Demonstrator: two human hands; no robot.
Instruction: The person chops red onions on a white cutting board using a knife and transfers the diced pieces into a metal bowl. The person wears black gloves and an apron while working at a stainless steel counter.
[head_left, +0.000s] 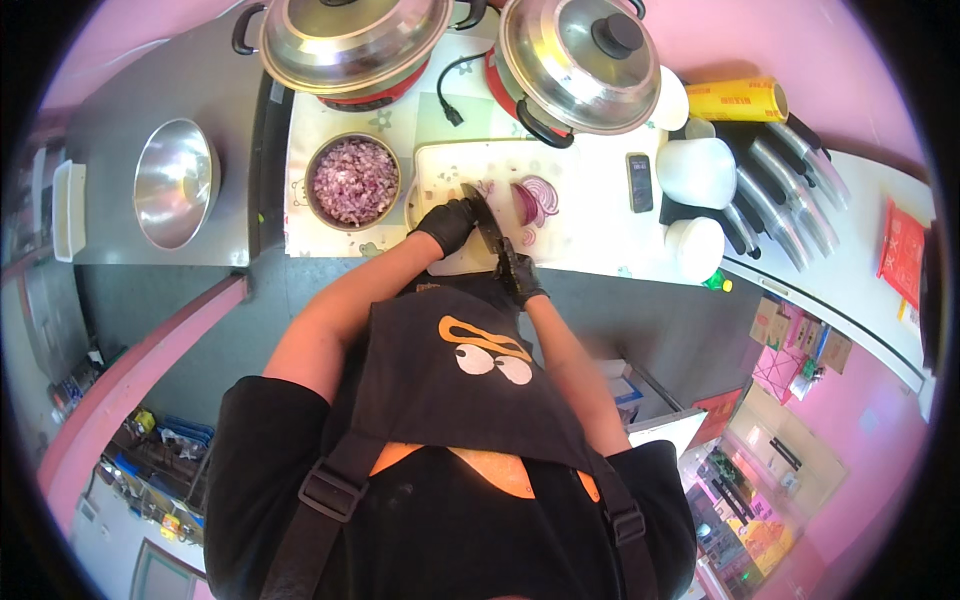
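Note:
My right hand (520, 279), in a black glove, grips the handle of a kitchen knife (489, 222) over the white cutting board (450, 259). The blade slants away to the upper left. My left hand (448, 228), also gloved in black, has its fingertips against or just beside the blade; whether they hold anything is hidden. To the right of the knife lies a cut piece of red onion (523, 205) with sliced onion rings (541, 196). Small onion bits are scattered over the board. A metal bowl (310, 196) full of diced red onion stands left of the board.
Two lidded pans (352, 49) (581, 67) stand at the back, with a black power plug (453, 114) between them. At the right are a phone (640, 182), white containers (696, 174), stacked cups (780, 176) and a yellow roll box (739, 99). A steel bowl (176, 184) sits on the left counter.

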